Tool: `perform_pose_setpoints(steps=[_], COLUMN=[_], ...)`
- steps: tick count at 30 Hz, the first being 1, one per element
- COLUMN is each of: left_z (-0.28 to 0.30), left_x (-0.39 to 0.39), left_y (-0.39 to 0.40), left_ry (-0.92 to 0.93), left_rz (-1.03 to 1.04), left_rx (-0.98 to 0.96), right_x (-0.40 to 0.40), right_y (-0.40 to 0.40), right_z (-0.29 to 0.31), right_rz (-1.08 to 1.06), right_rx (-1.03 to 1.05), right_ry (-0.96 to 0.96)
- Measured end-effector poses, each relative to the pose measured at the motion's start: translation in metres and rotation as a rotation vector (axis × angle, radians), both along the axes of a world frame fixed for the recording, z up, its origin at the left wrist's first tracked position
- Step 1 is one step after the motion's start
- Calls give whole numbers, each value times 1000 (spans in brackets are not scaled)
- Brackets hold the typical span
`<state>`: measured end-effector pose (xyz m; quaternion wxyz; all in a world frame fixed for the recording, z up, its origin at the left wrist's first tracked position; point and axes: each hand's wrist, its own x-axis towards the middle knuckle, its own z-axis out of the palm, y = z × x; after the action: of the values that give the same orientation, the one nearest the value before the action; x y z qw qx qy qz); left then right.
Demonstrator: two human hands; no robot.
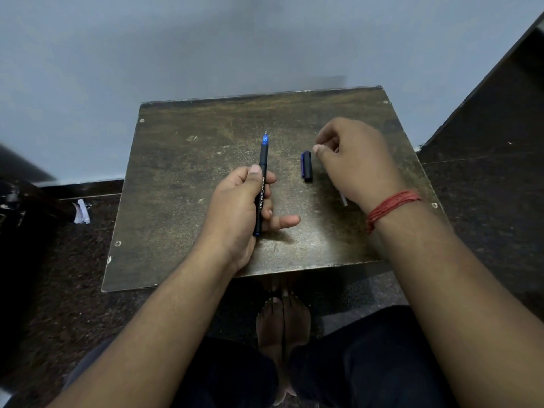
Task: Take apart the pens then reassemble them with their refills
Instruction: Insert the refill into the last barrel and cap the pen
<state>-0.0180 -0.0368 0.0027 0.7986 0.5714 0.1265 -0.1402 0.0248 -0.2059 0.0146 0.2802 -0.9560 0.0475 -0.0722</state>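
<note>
Left hand [241,201] grips the pen [263,175] upright, tip up, cap off; right hand [353,160] curled over a thin pale stick, prob the refill [343,199], can't tell if it's pinched; cap [306,166] lies on the table [182,178] btwn the hands; looks like reassembly; next: cap back on

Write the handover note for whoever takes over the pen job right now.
Left hand: grips the black pen, uncapped, blue tip pointing away.
Right hand: fingers curled over a thin pale piece that shows below the wrist, perhaps a refill; grip unclear.
Cap: lies on the table between the hands.
Done: cap off.
Left: cannot tell whether this pen already holds its refill; check, finish assembly, recap.
</note>
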Motion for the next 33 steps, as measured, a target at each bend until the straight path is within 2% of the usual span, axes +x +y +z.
perform_pose_setpoints(steps=[4,10,19,25,27,31,33], left_z=[1,3,2,0,0,-1,0], left_x=[0,0,0,1,1,-1,-3], left_y=[-1,-3,-1,0,0,0,-2], left_ry=[10,16,19,32,35,5,-4], left_rz=[14,18,-1,-14,-16,-72,-111], left_rx=[-6,-18,-25,-38,-43,-25,-13], right_x=[-4,-8,-4,-3,-2,0,0], right_y=[23,40,34,32,30,24,23], right_z=[2,-1,3,-4,-4,-2,-2], right_rz=[91,139,31,55,19,-118,-143], right_rx=[-180,-200,145,194,312,867,1043], right_ry=[50,118,-3,-27,-68,-110,-106])
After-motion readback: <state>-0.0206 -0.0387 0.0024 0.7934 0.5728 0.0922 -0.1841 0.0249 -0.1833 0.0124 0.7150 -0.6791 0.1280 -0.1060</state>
